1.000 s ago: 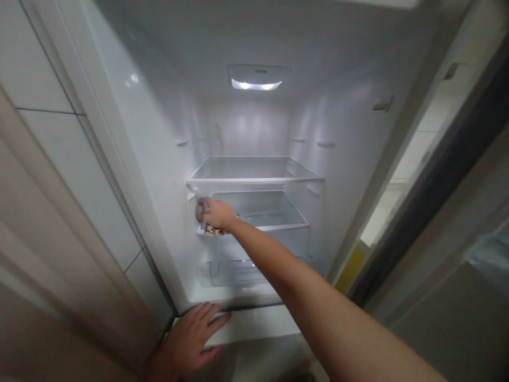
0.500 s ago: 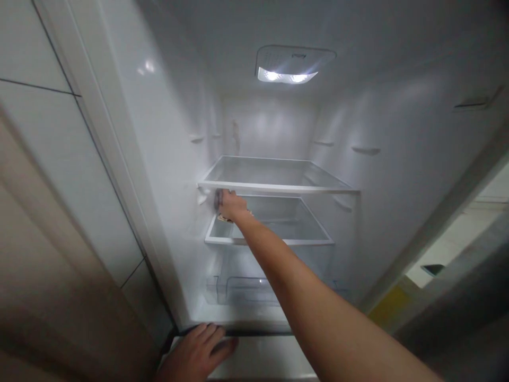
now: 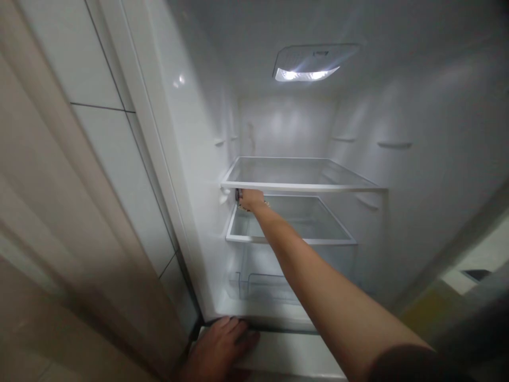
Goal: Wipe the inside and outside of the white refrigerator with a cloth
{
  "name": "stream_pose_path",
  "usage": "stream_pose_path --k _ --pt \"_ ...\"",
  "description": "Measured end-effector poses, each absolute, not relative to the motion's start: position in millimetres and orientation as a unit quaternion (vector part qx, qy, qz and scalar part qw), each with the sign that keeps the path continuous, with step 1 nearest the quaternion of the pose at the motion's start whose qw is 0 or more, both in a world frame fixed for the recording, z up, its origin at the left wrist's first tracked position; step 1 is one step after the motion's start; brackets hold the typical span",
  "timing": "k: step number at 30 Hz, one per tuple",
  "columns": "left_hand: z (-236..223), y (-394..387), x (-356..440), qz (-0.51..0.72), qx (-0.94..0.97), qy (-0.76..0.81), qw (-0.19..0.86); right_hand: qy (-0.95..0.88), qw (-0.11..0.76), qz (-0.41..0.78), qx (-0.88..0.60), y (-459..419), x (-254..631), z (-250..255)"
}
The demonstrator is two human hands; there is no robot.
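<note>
My right hand [image 3: 251,199] reaches deep into an open refrigerator, between the upper glass shelf [image 3: 284,171] and the lower glass shelf [image 3: 302,220]. Its fingers are closed at the left wall. A small dark thing [image 3: 238,194] shows at the fingertips, and light patterned bits peek out below the hand; too little shows to name them. My left hand [image 3: 222,342] lies with fingers stretched out on the white ledge [image 3: 284,353] at the front below the compartment.
A lit lamp [image 3: 306,74] sits in the refrigerator's ceiling. At the bottom is a clear plastic drawer [image 3: 266,286]. Shelf supports [image 3: 393,144] jut from the side walls. A tiled wall [image 3: 107,143] stands close on the left.
The view has turned left, so the refrigerator sits further right in the picture. My right hand has shifted slightly up under the upper shelf's front edge. My left hand stays on the ledge.
</note>
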State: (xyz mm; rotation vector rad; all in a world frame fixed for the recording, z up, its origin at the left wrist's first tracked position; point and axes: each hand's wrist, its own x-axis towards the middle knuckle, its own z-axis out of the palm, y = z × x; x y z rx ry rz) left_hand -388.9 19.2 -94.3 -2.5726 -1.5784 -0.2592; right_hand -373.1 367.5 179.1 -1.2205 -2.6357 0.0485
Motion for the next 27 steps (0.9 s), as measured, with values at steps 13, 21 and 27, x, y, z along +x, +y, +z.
stream_pose_path --k 13,21,27 --pt "-86 22 -399 -0.133 -0.867 -0.437 0.201 -0.951 0.093 0.051 -0.290 284 -273 176" --pt "-77 21 -394 -0.159 -0.863 -0.421 0.229 -0.890 0.155 0.066 -0.424 312 -167 170" --pt "-81 21 -396 -0.157 -0.860 -0.424 0.235 -0.775 0.233 0.060 -0.584 360 -122 165"
